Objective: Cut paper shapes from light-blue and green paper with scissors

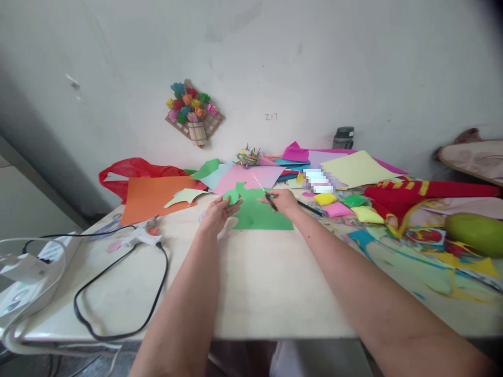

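Near the middle of the table, my left hand (220, 212) pinches a small piece of light green paper (231, 197) with a rounded edge. My right hand (281, 201) grips a pair of scissors (269, 197) by the dark handles, the blades pointing up and to the left. The blades are apart from the light green piece. Between and under my hands lies a darker green sheet of paper (261, 214) with an irregular, cut upper edge. To the right of my right hand rests a black pen-like stick (310, 208).
At left are a white glue gun (143, 235), its looping black cord and a power strip (58, 269). An orange sheet (153, 196) and a pink sheet (245, 178) lie behind. Small colourful packets (338, 209), paper scraps, red cloth (393, 204) and a green fruit-like object (475, 233) cover the right.
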`<state>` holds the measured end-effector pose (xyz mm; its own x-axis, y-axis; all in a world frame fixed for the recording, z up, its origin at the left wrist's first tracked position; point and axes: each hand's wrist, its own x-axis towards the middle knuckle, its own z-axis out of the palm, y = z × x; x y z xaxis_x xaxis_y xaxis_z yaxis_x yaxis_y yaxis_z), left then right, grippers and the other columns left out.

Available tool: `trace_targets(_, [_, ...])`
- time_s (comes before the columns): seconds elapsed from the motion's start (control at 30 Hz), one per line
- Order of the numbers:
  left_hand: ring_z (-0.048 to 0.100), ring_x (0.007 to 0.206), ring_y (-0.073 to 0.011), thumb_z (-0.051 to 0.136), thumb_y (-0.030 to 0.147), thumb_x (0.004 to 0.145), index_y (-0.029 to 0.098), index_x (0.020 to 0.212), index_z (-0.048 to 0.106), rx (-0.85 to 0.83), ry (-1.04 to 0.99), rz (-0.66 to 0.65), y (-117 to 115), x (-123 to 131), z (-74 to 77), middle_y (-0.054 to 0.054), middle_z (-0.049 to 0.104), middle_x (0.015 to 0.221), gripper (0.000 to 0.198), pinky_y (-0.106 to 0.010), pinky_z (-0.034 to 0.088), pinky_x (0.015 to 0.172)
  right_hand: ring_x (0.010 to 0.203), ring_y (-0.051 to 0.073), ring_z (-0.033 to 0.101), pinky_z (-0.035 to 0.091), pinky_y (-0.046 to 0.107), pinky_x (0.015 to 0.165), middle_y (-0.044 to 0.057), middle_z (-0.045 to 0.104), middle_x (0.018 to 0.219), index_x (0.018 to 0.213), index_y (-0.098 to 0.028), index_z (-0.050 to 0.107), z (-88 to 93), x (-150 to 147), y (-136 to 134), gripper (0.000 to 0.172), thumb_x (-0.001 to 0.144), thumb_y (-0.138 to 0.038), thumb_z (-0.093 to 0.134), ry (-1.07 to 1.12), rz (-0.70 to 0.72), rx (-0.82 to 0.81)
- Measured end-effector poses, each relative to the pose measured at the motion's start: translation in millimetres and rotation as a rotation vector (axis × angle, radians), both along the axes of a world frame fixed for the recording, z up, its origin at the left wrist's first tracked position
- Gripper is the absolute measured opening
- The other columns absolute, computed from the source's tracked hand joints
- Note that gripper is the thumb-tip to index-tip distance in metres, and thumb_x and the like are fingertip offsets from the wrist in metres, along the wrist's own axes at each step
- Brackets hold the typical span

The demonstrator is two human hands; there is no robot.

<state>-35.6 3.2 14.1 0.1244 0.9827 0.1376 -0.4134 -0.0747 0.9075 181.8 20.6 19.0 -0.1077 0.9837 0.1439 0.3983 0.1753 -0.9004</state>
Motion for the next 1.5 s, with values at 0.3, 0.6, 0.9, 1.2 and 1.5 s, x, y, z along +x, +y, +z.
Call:
trace_targets(0.3, [0.067,0.076,-0.02,0.07,0.02,0.064,0.015,0.069,0.051,-0.032,-0.053,0.188,1.2,0.6,-2.9,-0.002,0.065,0.068,0.02,-0.032,0.049,0.078,0.044,0.012,0.052,0.038,0.022,0.044,0.0,0.056,0.054,0.077,-0.017,0.068,9.2,25.4,-1.3,0.039,0.061,-0.052,0.065,-0.348,-0.09,-0.017])
trace_targets(0.6, [0.062,0.054,-0.0115,0.075,0.024,0.057,0.015,0.065,0.053,-0.022,-0.001,0.177,0.0,8.8,-4.6,0.004,0.056,0.052,0.025,-0.027,0.051,0.069,0.037,0.009,0.045,0.031,0.02,0.037,-0.002,0.051,0.046,0.066,-0.016,0.066,5.9,34.6,1.3,0.038,0.056,-0.052,0.068,-0.275,-0.019,-0.094])
trace_targets(0.9, [0.066,0.064,-0.0194,0.069,0.02,0.062,0.016,0.068,0.049,-0.07,0.04,0.176,-3.8,10.1,-5.7,-0.001,0.061,0.053,0.021,-0.027,0.05,0.063,0.058,0.019,0.059,0.038,0.025,0.05,0.007,0.06,0.053,0.062,-0.018,0.068,23.0,26.8,-15.5,0.037,0.062,-0.055,0.062,-0.75,-0.169,-0.031])
trace_targets(1.2, [0.066,0.069,-0.0152,0.071,0.025,0.06,0.015,0.074,0.054,-0.018,0.044,0.249,-3.4,6.3,-6.5,-0.002,0.065,0.067,0.024,-0.025,0.048,0.069,0.07,0.021,0.062,0.04,0.025,0.056,0.008,0.066,0.067,0.073,-0.018,0.07,22.4,10.1,-18.8,0.039,0.061,-0.055,0.064,-0.771,-0.099,0.019])
trace_targets(1.5, [0.062,0.062,-0.0143,0.075,0.036,0.054,0.016,0.062,0.049,-0.021,0.184,0.224,3.8,16.0,-20.4,-0.002,0.061,0.059,0.034,-0.024,0.046,0.059,0.087,0.026,0.062,0.045,0.028,0.067,0.016,0.067,0.087,0.089,-0.012,0.068,29.1,5.0,-26.2,0.037,0.066,-0.04,0.063,-0.957,-0.156,-0.007])
